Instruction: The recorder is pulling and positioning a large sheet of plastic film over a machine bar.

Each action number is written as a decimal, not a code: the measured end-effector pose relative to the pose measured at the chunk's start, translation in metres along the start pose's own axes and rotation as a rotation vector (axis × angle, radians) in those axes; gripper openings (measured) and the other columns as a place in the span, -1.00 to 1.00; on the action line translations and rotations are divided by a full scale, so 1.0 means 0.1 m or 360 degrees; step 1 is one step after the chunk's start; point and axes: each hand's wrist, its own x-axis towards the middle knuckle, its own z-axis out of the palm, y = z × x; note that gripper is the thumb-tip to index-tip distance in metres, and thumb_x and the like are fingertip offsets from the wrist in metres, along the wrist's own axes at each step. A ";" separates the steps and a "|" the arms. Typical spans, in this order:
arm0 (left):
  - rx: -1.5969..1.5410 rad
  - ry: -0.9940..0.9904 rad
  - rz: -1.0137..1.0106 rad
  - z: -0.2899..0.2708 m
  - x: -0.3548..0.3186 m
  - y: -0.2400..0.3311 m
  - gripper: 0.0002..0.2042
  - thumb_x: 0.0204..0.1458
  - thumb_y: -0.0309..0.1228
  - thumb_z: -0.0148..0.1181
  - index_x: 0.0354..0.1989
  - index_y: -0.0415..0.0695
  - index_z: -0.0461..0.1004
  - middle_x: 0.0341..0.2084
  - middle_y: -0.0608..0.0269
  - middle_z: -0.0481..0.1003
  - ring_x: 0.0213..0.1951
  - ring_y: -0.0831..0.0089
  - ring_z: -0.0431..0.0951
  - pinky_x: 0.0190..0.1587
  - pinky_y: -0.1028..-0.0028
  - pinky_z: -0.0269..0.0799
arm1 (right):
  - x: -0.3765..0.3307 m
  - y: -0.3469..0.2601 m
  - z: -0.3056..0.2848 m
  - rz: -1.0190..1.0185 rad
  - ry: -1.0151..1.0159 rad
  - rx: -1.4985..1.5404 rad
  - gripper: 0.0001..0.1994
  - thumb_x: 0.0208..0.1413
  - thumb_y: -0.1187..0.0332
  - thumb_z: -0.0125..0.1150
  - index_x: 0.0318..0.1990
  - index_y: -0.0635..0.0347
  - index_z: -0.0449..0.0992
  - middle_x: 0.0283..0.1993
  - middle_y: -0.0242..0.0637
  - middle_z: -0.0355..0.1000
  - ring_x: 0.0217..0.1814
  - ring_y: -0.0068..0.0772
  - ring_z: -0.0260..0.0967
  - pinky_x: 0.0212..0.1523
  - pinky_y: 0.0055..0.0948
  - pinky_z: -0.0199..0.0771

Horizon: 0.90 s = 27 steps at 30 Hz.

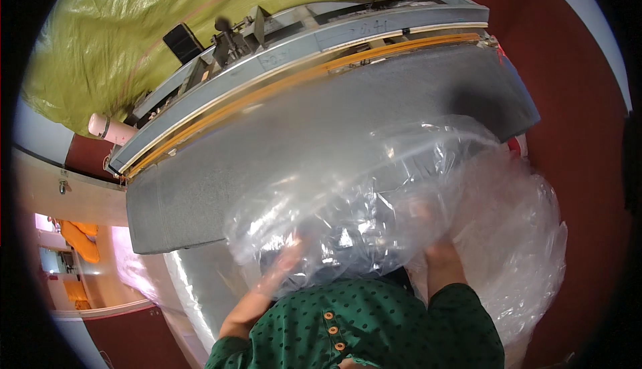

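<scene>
— Now, a big clear plastic bag (401,202) is being handled, bunched over the near edge of the grey bench (200,195).

— Light, soft and slippery, it is judged; best taken where the film is gathered. Dark contents can be made out inside.

— The left hand (277,269) is pressed against the bag's near left side, fingers spread open. The right hand (438,249) is veiled by film; its grip cannot be told.

— The long axis is seen running left to right along the bench edge; the mouth's direction cannot be told.

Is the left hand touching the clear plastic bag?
Touching. The head view shows the left hand pressed into the clear plastic bag, fingers under its crinkled film.
</scene>
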 end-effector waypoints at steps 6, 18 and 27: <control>-0.0034 -0.0563 -0.0024 -0.18 -0.63 0.11 -0.45 0.03 -0.11 -0.15 0.15 -0.14 0.04 0.19 0.09 -0.07 0.22 0.35 -0.09 0.20 0.42 -0.18 | -0.67 0.96 -0.49 0.0252 -0.0155 0.0010 -0.68 0.00 0.25 0.02 -0.18 0.33 0.37 -0.16 0.02 0.35 -0.12 -0.11 0.30 -0.20 -0.27 0.31; 0.2215 -0.0528 0.0506 0.24 0.61 0.16 -0.66 -0.08 -0.40 0.02 -0.07 -0.09 0.31 -0.19 0.11 0.40 -0.20 0.19 0.42 -0.19 0.36 0.37 | -1.84 2.67 -1.69 0.0441 -0.0405 -0.0048 -0.68 0.01 0.26 0.01 -0.20 0.36 0.38 -0.18 0.04 0.35 -0.14 -0.07 0.30 -0.20 -0.28 0.30; 0.1424 0.0829 0.0101 -1.40 -0.66 -0.29 -0.77 -0.05 -0.51 0.00 -0.18 -0.22 0.39 -0.32 0.11 0.48 -0.25 0.33 0.50 -0.21 0.48 0.38 | -1.86 3.25 -2.05 0.0502 -0.0479 0.0058 -0.68 0.01 0.26 0.00 -0.21 0.37 0.38 -0.20 0.06 0.36 -0.16 -0.04 0.30 -0.20 -0.28 0.30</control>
